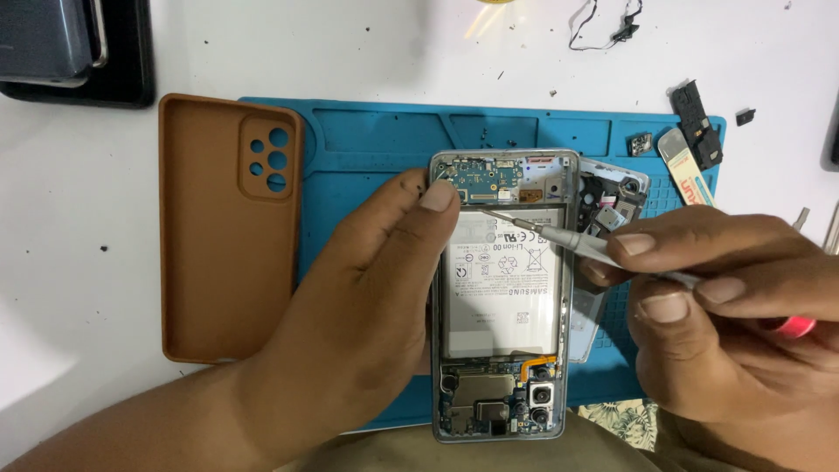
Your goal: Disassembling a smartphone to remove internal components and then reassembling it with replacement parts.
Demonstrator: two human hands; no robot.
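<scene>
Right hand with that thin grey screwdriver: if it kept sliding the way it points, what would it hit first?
Probably the left hand's thumb, or the small blue circuit board beside it in the opened phone; depth is unclear.

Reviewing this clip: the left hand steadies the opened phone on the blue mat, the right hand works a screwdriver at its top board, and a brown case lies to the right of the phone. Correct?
Not quite. In the head view the brown case lies to the left of the opened phone, not the right. The rest stands: left hand steadying it on the blue mat, right hand working the screwdriver.
</scene>
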